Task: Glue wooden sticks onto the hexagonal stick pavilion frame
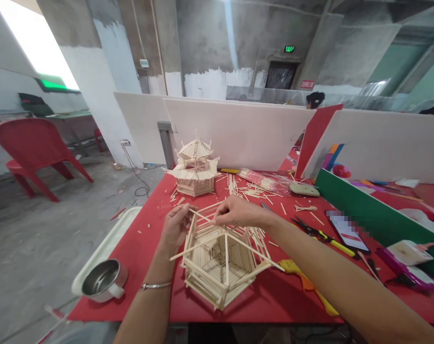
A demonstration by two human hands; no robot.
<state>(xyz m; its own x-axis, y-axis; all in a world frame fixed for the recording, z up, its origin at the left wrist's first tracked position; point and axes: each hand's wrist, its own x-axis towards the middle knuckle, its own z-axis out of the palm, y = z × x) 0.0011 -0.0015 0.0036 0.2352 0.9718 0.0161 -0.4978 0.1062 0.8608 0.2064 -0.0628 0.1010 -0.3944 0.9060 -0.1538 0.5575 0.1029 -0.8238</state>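
A six-sided frame of thin wooden sticks rests on the red tabletop, with several sticks meeting at a raised point over its middle. My left hand is at its far left corner, fingers pinched at the outer end of a light stick. Over the far side, my right hand pinches the same stick near its inner end. A finished-looking stick pagoda with two tiers of roof stands upright behind the frame.
Loose sticks and a bagged bundle lie at the back. Pliers, a phone and a yellow tool are on the right. A metal cup stands front left. White panels border the table.
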